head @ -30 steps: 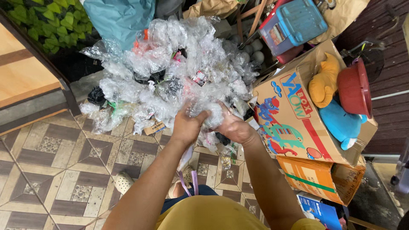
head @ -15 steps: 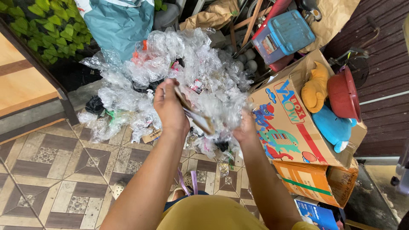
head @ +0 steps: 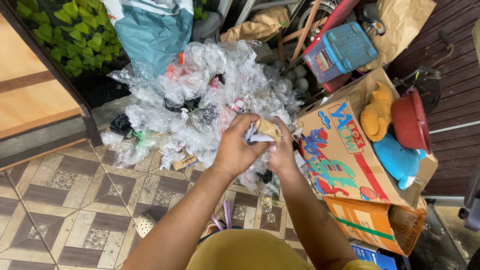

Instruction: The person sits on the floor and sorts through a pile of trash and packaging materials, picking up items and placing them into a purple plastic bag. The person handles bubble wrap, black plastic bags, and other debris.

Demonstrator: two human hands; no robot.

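Above the plastic pile [head: 200, 110], just left of the cardboard box [head: 350, 155], your left hand [head: 237, 147] and right hand [head: 282, 150] both close around a crumpled paper wad [head: 262, 131].

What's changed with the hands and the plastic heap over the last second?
The left hand and right hand, earlier apart and down in the plastic pile, have come up and together. They now grip a crumpled tan-and-white scrap between them, above the heap. The pile, the printed cardboard box and the plush toys lie as they did.
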